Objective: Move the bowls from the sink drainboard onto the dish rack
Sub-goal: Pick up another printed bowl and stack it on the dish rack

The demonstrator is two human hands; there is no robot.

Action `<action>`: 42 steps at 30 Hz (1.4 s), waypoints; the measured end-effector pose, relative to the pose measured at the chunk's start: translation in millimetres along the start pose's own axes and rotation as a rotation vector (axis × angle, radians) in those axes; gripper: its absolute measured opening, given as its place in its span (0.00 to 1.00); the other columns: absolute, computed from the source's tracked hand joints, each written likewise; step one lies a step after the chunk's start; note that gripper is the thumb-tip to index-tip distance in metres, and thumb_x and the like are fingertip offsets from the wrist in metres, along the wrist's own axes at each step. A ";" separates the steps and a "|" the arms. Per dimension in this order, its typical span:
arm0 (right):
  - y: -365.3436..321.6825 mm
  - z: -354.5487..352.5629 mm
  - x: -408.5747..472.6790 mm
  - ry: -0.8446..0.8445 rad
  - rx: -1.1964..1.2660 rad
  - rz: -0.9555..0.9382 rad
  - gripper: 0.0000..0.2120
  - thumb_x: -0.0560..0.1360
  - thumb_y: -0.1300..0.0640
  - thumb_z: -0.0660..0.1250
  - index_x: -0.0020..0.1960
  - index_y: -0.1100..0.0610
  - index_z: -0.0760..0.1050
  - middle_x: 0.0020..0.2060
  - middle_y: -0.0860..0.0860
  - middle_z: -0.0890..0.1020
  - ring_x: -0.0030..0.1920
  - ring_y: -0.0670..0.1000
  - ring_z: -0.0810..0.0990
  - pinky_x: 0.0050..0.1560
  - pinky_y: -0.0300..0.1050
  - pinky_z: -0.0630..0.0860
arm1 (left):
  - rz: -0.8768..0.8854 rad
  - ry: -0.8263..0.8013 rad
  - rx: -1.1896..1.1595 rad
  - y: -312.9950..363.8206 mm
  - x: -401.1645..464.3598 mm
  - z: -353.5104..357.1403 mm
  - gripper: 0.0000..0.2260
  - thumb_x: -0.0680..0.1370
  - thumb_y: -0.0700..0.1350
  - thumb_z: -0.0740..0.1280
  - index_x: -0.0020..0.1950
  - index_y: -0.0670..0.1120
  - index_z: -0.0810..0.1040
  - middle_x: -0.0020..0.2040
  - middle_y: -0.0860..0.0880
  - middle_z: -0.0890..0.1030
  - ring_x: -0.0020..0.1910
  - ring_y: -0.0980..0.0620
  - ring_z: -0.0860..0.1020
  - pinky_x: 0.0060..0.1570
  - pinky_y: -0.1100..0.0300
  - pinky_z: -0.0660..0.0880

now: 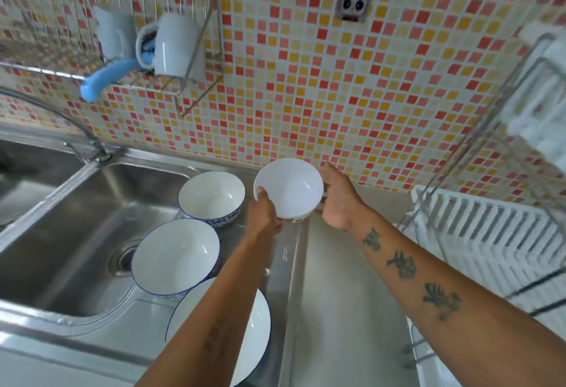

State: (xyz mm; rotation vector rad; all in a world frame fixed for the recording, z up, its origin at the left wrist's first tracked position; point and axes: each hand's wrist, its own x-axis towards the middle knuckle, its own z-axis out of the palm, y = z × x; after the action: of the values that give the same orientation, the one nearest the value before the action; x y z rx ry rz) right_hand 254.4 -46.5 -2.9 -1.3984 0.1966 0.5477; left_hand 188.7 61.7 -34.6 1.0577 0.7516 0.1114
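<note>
A small white bowl with a patterned base is held up above the drainboard, tilted toward me. My left hand grips its left rim and my right hand grips its right side. Three white bowls with blue rims stand in a row on the drainboard: a far one with a blue pattern outside, a middle one, and a near one partly hidden by my left forearm. The white dish rack with a metal frame stands at the right.
A steel sink basin with a drain and a curved faucet lies to the left. A wire wall shelf holds white mugs and a blue-handled brush. Mosaic tiles cover the back wall, with a socket high up.
</note>
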 end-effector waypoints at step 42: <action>-205.7 -359.4 -416.9 0.229 0.184 -0.991 0.14 0.80 0.51 0.55 0.41 0.51 0.76 0.44 0.46 0.79 0.48 0.49 0.77 0.51 0.50 0.74 | 0.206 -0.969 0.326 55.1 -397.7 333.0 0.29 0.77 0.68 0.54 0.62 0.48 0.77 0.54 0.41 0.81 0.49 0.40 0.81 0.43 0.47 0.81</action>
State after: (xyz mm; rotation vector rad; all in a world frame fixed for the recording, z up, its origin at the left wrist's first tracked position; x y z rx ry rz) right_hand 59.8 -511.8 298.5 -1.1965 -0.2614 -0.4421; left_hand 107.2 -328.7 301.7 1.3211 -0.2280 -0.3444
